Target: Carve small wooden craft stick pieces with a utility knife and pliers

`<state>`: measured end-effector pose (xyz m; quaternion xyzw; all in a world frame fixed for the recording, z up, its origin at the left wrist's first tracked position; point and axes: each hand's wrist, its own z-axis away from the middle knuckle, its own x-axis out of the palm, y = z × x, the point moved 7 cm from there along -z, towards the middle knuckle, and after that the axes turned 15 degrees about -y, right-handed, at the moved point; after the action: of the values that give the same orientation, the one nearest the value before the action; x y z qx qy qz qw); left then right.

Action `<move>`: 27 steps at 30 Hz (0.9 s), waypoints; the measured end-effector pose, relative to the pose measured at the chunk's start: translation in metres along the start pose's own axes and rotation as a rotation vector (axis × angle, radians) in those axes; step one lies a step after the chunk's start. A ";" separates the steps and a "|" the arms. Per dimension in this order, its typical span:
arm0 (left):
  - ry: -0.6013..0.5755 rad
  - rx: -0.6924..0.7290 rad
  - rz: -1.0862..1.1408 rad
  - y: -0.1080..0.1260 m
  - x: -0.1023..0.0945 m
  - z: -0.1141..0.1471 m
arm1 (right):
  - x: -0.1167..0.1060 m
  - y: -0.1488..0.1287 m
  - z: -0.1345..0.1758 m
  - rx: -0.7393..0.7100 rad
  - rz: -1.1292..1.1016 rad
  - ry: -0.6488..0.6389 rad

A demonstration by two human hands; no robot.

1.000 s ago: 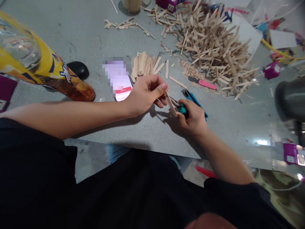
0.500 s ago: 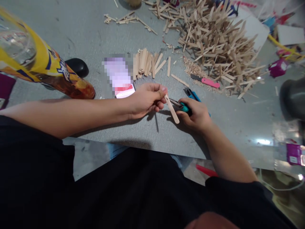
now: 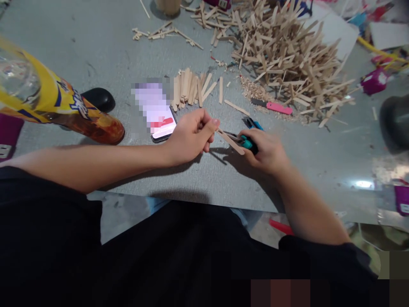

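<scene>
Head view: one pale, flat, round-ended wooden stick [image 3: 234, 145] was held aslant between the hands, lifted above the grey, textured desk [image 3: 223, 187]. Its long axis ran from upper left to lower right, out of the pinched thumb and fingers of the left hand [image 3: 194, 134] and down towards the right hand [image 3: 267, 148]. The left hand was closed on the stick's upper end and was the nearer of the two; the rounded lower end was free and came just beside the right thumb, though contact there could not be told. The right hand was wrapped around a pair of metal pliers with teal-and-black handles [image 3: 247, 143], whose slim jaws pointed left, towards the left fingertips, almost alongside the stick. Whether the jaws touched the wood was too small to make out.

Beyond the right hand, partly hidden by it, a blue-and-black tool [image 3: 257, 125] lay on the desk. A fanned bundle of pale, flat wooden sticks [image 3: 185, 87] lay beyond the left hand, a black-edged smartphone with a lit screen [image 3: 166, 128] lay near its wrist, and a large, tangled heap of wooden sticks [image 3: 287, 59] lay farther off, beyond the right hand.
</scene>
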<state>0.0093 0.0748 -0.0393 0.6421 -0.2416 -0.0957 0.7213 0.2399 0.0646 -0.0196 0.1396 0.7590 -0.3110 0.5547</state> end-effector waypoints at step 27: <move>-0.113 0.098 -0.011 0.001 0.008 0.007 | -0.002 0.002 0.008 0.169 0.085 0.162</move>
<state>0.0127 0.0655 -0.0360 0.6715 -0.2830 -0.1237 0.6736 0.2478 0.0608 -0.0197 0.2425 0.7657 -0.3380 0.4905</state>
